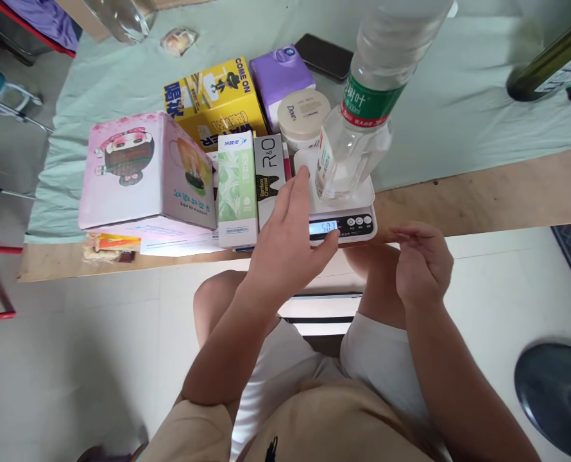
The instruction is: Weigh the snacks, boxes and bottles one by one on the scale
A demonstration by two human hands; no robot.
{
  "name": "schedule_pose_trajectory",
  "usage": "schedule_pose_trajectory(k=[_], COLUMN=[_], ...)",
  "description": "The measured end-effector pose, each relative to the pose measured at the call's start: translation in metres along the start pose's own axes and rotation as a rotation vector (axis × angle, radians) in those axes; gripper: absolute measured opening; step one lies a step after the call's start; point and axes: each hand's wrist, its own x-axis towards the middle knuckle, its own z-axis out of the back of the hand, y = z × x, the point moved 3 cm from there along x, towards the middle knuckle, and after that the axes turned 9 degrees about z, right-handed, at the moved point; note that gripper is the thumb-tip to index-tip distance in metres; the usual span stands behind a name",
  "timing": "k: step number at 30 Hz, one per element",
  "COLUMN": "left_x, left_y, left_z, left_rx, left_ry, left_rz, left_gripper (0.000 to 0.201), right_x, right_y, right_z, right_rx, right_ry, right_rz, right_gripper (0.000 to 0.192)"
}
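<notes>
On the table edge, a white kitchen scale (368, 224) carries a large, clear plastic bottle (355, 144) with a green and red label. Its lit display (323, 227) shows digits that seem to read 507. My left hand (285, 240) lies along the scale's left side, fingers stretched out and holding nothing. Its thumb is beside the display and a fingertip is by the weighing plate. At the wooden edge right of the scale, my right hand (424, 260) has its fingers curled together, with nothing visible in them. Its palm is hidden.
Left of the scale stand a pink box (122, 173), a green-white carton (237, 192), an R&O carton (269, 167), a yellow box (213, 96), a purple pack (280, 77) and a Dove jar (303, 112). Behind lies a phone (324, 56); a dark green bottle (550, 64) is far right.
</notes>
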Motion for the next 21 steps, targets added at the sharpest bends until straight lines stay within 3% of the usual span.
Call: schedule_pose_trajectory(k=[12, 21], left_x=[0.020, 0.008], left_y=[0.004, -0.004], left_z=[-0.007, -0.002], left_rx=[-0.092, -0.072], left_ry=[-0.004, 0.067], left_rz=[-0.069, -0.036], left_gripper=[0.078, 0.075], right_x=[0.007, 0.019], right_y=[0.003, 0.017], right_z=[-0.007, -0.002], right_rx=[-0.287, -0.292], right_ry=[0.188, 0.262], right_rz=[-0.025, -0.065], right_gripper=[0.032, 0.032])
